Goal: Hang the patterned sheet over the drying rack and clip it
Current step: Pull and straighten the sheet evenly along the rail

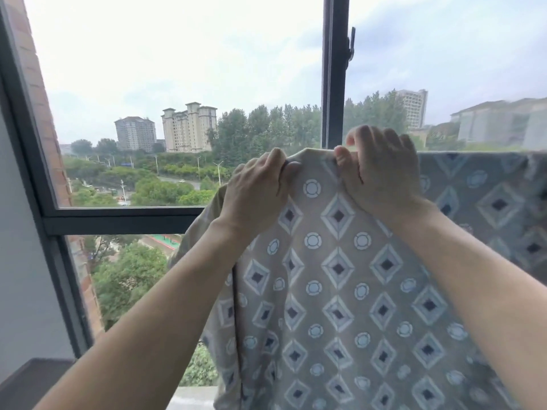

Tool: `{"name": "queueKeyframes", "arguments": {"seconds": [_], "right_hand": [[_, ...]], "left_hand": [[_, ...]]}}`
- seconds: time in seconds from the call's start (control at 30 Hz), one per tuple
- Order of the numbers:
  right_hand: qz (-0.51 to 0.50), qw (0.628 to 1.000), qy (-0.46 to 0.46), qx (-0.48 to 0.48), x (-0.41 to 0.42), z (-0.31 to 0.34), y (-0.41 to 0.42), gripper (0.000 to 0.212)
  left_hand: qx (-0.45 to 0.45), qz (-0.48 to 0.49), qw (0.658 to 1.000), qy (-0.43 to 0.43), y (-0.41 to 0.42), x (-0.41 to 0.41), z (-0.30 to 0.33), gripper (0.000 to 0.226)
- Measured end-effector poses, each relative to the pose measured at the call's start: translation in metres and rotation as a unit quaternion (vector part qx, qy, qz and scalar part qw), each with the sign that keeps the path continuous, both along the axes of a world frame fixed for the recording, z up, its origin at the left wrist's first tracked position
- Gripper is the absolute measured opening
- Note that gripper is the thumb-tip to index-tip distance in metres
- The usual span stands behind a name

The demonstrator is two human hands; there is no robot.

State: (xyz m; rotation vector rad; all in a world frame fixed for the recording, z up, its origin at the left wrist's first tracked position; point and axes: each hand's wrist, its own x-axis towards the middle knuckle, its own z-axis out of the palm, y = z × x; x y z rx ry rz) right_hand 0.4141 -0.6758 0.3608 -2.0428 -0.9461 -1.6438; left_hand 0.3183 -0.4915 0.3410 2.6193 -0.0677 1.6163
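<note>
The patterned sheet (337, 291), grey-beige with blue diamonds and circles, hangs down in front of the window, its top edge running level to the right. My left hand (254, 190) pinches the top edge near the sheet's left corner. My right hand (381, 170) grips the top edge just to the right, fingers curled over it. Both arms reach up from below. The rack's bar is hidden under the fabric, and no clip is visible.
A dark window frame (118, 220) crosses behind the sheet, with an upright post (333, 84) and handle above my right hand. A dark sill (29, 380) lies at lower left. Trees and tower blocks show through the glass.
</note>
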Motion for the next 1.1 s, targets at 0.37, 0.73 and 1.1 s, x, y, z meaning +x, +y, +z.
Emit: {"name": "queueKeyframes", "arguments": {"seconds": [0.37,0.73,1.1], "right_hand": [[0.003,0.998,-0.059,0.029,0.033,-0.018,-0.066,0.039],[0.068,0.992,0.101,-0.018,0.034,0.022,-0.062,0.01],[0.133,0.95,0.261,-0.106,0.068,0.096,-0.035,0.021]], "left_hand": [[-0.133,-0.014,0.991,-0.01,0.006,0.011,0.042,0.024],[-0.215,0.06,0.951,0.212,0.001,0.053,0.104,0.014],[-0.162,-0.106,0.959,0.205,-0.014,0.039,0.054,0.063]]}}
